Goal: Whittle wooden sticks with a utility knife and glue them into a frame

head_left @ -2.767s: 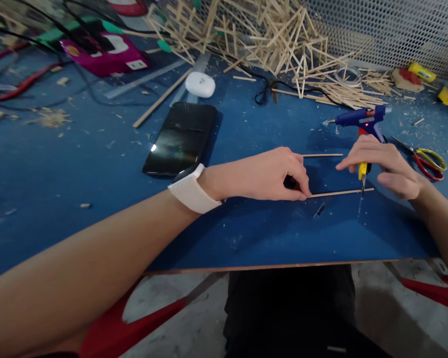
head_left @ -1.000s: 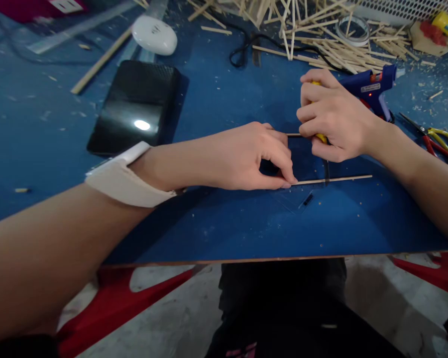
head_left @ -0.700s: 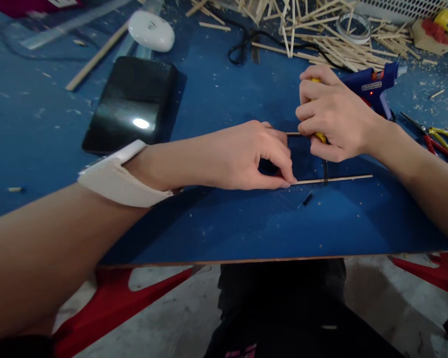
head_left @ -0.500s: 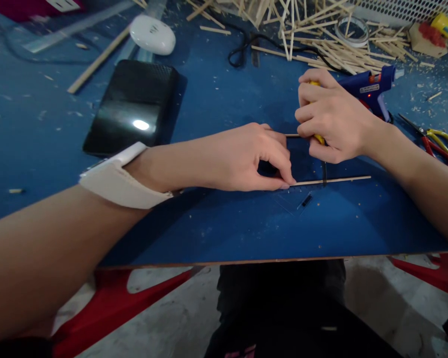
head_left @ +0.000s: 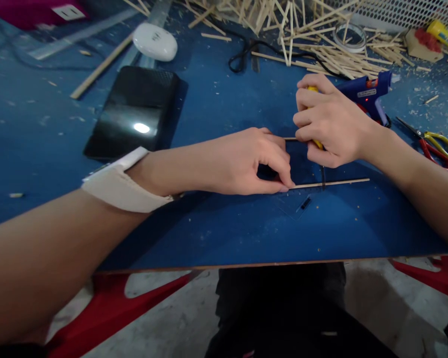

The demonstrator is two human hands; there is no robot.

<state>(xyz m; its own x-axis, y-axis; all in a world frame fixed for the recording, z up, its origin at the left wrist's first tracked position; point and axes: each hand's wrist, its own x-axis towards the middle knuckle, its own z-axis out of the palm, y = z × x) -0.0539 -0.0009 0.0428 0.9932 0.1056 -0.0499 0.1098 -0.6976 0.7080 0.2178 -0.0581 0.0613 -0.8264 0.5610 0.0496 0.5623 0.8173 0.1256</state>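
Note:
Thumb and fingertips of my left hand (head_left: 267, 161) pinch a thin wooden stick (head_left: 345, 182) against the blue tabletop. My right hand (head_left: 330, 119) is wrapped round a yellow-handled cutter knife (head_left: 312, 89), mostly hidden by the fingers. Its narrow dark blade (head_left: 323, 176) reaches down to the stick and crosses it, right of my left fingertips. Whether the blade has cut in, I cannot tell. Another thin stick (head_left: 291, 139) shows between my two hands, its ends hidden. A small clear plastic piece with a dark mark (head_left: 304, 203) lies just in front of the pinched stick.
Behind my right hand stands a blue glue gun (head_left: 369, 89), with red-and-yellow-handled pliers (head_left: 433, 144) at right. Loose wooden sticks (head_left: 332, 54) and a tape roll (head_left: 351, 37) lie at the back. A black phone-like device (head_left: 134, 109) and white oval case (head_left: 156, 42) are at left.
The whole view has shifted slightly, so everything sits a little lower in the frame. Both hands keep nearly the same hold, and the blade stays across the stick.

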